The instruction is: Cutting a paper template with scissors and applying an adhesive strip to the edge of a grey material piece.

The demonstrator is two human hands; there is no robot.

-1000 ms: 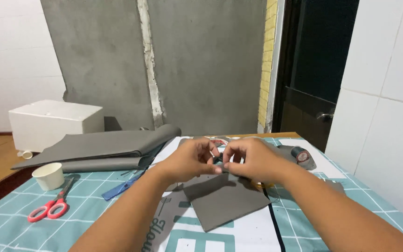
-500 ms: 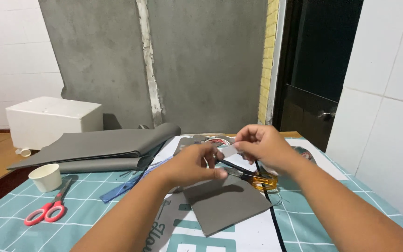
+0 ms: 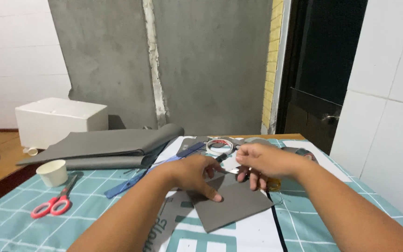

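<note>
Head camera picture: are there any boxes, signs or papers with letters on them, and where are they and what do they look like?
White box: far left, behind the rolled grey sheets; blocky, plain white, no label that shows.
Printed sheet: flat on the table under the hands and the small grey piece; white with big teal and grey letters and a black line down its right side.
Paper cup: left, by the red scissors; small, cream, no print seen.
No screens.

Tape roll [image 3: 219,146] blocks ahead; red scissors [image 3: 52,204] left, well apart.
</note>
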